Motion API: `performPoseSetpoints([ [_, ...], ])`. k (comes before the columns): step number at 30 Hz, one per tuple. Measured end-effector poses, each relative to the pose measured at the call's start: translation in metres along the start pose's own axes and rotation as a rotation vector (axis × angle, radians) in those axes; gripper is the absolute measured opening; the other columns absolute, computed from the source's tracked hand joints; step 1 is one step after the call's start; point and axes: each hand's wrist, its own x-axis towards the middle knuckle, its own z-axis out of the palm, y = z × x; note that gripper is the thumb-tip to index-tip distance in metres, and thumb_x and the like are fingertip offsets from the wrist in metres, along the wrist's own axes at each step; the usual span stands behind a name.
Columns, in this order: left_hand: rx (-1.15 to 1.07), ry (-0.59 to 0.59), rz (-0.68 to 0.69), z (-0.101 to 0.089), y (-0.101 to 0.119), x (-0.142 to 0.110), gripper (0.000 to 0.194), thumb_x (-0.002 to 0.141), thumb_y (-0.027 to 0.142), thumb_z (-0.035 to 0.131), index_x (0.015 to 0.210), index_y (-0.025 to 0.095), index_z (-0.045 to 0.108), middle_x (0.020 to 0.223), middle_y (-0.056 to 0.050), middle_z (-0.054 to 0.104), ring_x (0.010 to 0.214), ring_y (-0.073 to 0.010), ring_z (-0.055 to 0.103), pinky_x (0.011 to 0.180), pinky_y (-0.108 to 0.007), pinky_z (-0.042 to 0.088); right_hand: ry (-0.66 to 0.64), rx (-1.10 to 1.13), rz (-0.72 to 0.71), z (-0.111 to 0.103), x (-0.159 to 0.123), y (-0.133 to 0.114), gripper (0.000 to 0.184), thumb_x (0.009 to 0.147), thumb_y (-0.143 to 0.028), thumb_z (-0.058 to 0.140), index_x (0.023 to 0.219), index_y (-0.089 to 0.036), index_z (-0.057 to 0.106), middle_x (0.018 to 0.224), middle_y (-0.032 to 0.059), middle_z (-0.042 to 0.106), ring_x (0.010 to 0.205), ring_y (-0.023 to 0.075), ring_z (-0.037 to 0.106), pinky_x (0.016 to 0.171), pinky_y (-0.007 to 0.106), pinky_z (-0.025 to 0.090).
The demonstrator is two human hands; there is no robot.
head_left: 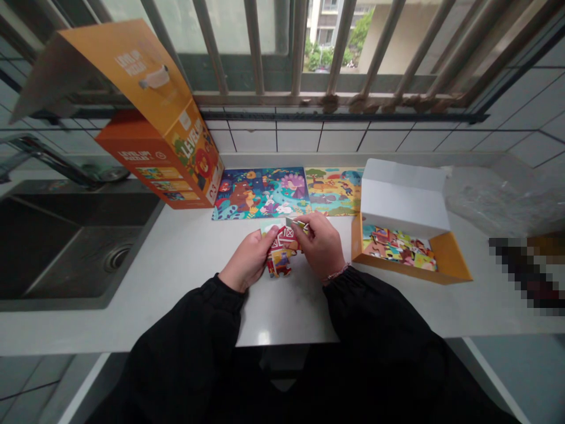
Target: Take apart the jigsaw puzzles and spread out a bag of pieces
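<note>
The left hand [249, 256] has its grip clamped on a joined jigsaw section [282, 259] with a red barn on it, thumb on top, at the centre of the frame. The right hand [321, 244] meets it at the section's upper right, thumb and fingers pinched together on a jigsaw piece [300, 225] mostly hidden by the fingers; whether that piece is already locked in, I cannot tell. A thin bracelet [336, 274] circles the right wrist, and black sleeves [189, 330] run down to the bottom of the frame.

Under the hands is a pale bench [286, 318]. Just above them in the frame lie a dark blue night-scene puzzle [260, 191] and, against its right edge, a yellow animal puzzle [333, 191]. Right of centre sits an open orange box [410, 274], its white-lined lid [404, 194] raised, with loose jigsaw pieces [399, 247] inside. Crumpled clear plastic [489, 194] lies at the right.

At upper left a tall orange "LEVEL UP! PUZZLES" carton [159, 159] stands with its flap up, near a dark sink [135, 253] and faucet [53, 156]. Window bars [251, 47] cross the top of the frame.
</note>
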Motion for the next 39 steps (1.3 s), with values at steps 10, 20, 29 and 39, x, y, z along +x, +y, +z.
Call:
performPoseSetpoints([
  [10,0.078,0.078,-0.020,-0.009,-0.001,0.000,0.055,0.078,0.035,0.097,0.123,0.013,0.074,0.104,-0.014,0.084,0.082,-0.0261,0.080,0.085,-0.041,0.065,0.177,0.283,0.341,-0.008,0.002,0.003,0.040,0.103,-0.059,0.059,0.106,-0.021,0.072,0.081,0.0015,0.066,0.073,0.0192,0.061,0.068,0.032,0.049],
  [20,-0.047,0.062,0.059,-0.006,0.003,0.001,0.055,0.083,0.040,0.094,0.127,0.014,0.073,0.116,-0.014,0.083,0.102,-0.0295,0.081,0.094,-0.042,0.065,-0.140,0.367,0.442,0.007,-0.002,0.012,0.058,0.084,-0.063,0.080,0.122,-0.021,0.068,0.112,0.0081,0.073,0.073,0.0160,0.068,0.066,0.031,0.058],
  [29,-0.037,0.171,-0.036,-0.010,0.000,0.003,0.031,0.093,0.039,0.085,0.107,0.016,0.070,0.102,-0.009,0.082,0.087,-0.0189,0.079,0.079,-0.030,0.067,-0.129,0.468,0.491,0.004,-0.002,0.015,0.045,0.090,-0.061,0.075,0.110,-0.021,0.070,0.082,0.0005,0.072,0.063,0.0162,0.065,0.061,0.030,0.055],
  [39,-0.056,0.086,-0.064,-0.009,0.007,0.000,0.034,0.090,0.034,0.088,0.112,0.013,0.073,0.110,-0.013,0.082,0.093,-0.0208,0.080,0.085,-0.031,0.067,-0.085,0.769,0.640,0.008,0.001,0.007,0.055,0.080,-0.068,0.080,0.105,-0.022,0.067,0.084,0.0004,0.072,0.067,0.0160,0.065,0.059,0.028,0.056],
])
